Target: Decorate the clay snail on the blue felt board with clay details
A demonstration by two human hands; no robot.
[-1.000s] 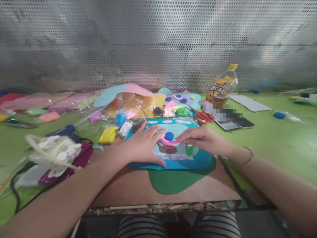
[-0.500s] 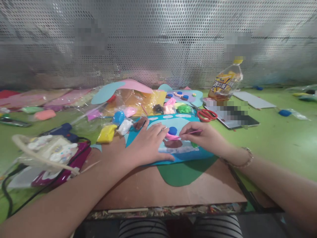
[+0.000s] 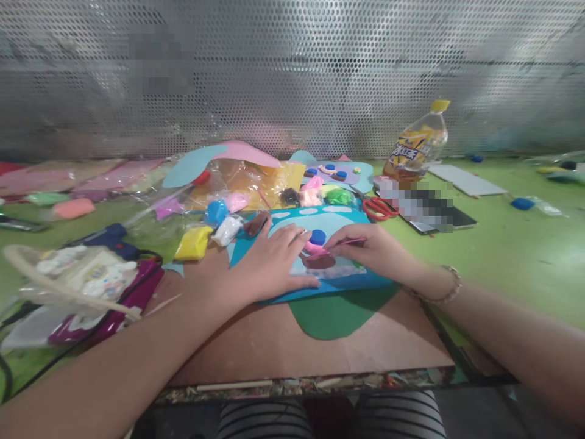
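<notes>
My left hand (image 3: 274, 259) lies spread on a blue craft sheet (image 3: 347, 286), fingers stretched out and holding nothing. With closed fingers, my right hand (image 3: 375, 247) grips a thin pink modelling tool (image 3: 354, 241), its tip down at the clay picture on the sheet. Between the hands are a dark blue clay piece (image 3: 317, 236), a bright pink clay strip (image 3: 313, 249) beneath it, and a brown clay shape (image 3: 320, 262) lower down. White clay patches (image 3: 308, 211) line the sheet's upper edge. A green sheet (image 3: 342, 317) sticks out from under the blue one.
Bagged clay, including a yellow pack (image 3: 194, 242), lies beyond my left hand. Red-handled scissors (image 3: 381, 208), a tablet-like device (image 3: 450, 216) and a drink bottle (image 3: 415, 146) are at the right. A blue glue gun (image 3: 109, 239) and white bag (image 3: 98, 274) sit left.
The tool's tip has shifted slightly left and down, from the pink strip toward the brown clay. My left hand stays flat on the sheet. The camera view has moved slightly.
</notes>
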